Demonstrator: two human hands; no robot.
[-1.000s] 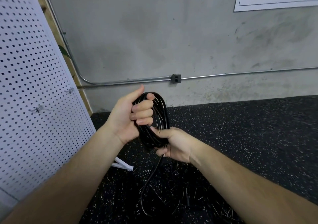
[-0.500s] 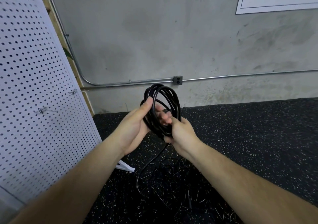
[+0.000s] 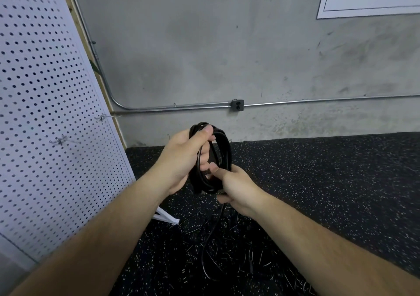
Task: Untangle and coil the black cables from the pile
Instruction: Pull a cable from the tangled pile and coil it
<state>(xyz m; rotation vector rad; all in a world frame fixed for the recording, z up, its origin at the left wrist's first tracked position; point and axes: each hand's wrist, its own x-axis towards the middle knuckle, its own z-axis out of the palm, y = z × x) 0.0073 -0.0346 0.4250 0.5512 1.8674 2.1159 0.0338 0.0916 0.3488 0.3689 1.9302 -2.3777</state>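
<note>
Left of frame: a white perforated metal pegboard panel (image 3: 45, 113) leans against the wall. It is not involved.

Centre-left: the left hand (image 3: 179, 159) grips the upper left arc of the coiled black cable bundle (image 3: 226, 152), with the thumb laid over the top strands and the fingers curled through the ring. The coil is held up in mid-frame, clear of the floor.

Centre-right: the right hand (image 3: 238, 189) is closed on the bottom of the coil, where a single loose black strand (image 3: 212, 232) leaves it and drops to the tangled pile of thin black cables (image 3: 238, 250) at lower centre, on the black speckled rubber floor (image 3: 329, 182).

Change: half a second ago the ring was turned open toward the viewer, with both hands low on it. It is now narrower and more edge-on. The left hand has shifted to the top and the right has gone under.

Reading: another turn has probably just been laid on. The coil is well built, but its tail still runs into the pile, so more cable is left to draw up. A snag in the pile is the likely trouble.

Right of frame: a grey metal conduit (image 3: 318, 99) runs along the concrete wall.
</note>
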